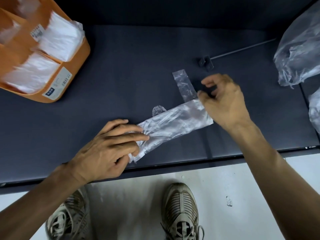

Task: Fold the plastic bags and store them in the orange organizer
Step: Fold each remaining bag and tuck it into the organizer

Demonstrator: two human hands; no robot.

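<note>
Shoes (181,213) on pale floor, left hand (103,149) pressing near end of folded bag (173,125) flat on dark table (121,66), right hand (223,101) pinching bag's far strip, organizer (76,66) far left holding folded bags.

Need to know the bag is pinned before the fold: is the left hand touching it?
Touching. The head view shows the left hand with its fingers lying flat on the near end of the plastic bag, pressing it to the table.
</note>
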